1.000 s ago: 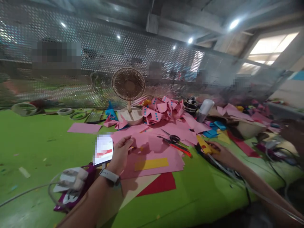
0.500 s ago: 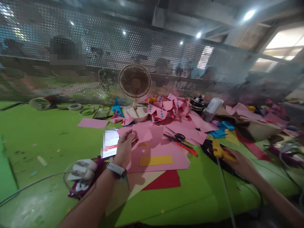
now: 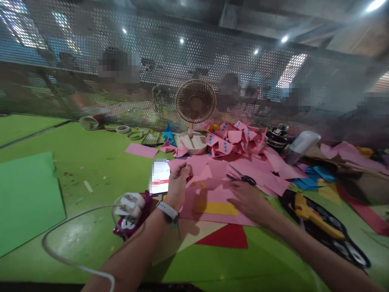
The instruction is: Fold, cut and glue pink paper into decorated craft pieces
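- The left hand pinched a pink paper piece between thumb and fingertips, above a pink sheet.
- The right hand was blurred, its fingers over the sheet's right part, near the scissors; whether they gripped anything could not be told.
- A yellow strip lay on the sheet, between the hands.
- A yellow glue gun lay on a black tray, right of the right hand.
- A lit phone lay just left of the left hand.

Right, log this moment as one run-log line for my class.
left hand: pinching pink paper | right hand: near scissors, contact unclear | yellow glue gun: lying unheld
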The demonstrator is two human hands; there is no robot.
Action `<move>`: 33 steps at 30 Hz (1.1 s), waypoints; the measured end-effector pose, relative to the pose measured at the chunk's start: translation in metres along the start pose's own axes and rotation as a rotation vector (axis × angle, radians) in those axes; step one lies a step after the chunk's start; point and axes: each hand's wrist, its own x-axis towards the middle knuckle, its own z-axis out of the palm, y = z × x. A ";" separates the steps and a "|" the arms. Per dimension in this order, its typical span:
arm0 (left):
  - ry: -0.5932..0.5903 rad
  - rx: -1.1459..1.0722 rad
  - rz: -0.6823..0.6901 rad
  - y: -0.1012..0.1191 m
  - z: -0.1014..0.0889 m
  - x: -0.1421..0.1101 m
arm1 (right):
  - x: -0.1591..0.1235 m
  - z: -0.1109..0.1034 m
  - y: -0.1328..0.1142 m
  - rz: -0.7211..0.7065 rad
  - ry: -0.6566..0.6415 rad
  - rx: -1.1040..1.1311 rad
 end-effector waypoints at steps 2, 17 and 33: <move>0.004 -0.003 0.001 0.000 -0.001 0.000 | 0.023 0.019 -0.021 -0.092 -0.074 -0.017; 0.047 -0.039 0.008 -0.001 -0.001 0.001 | 0.083 0.033 -0.041 -0.326 -0.151 -0.233; 0.050 0.008 0.013 -0.004 -0.002 0.001 | 0.080 0.033 -0.033 -0.235 -0.132 -0.131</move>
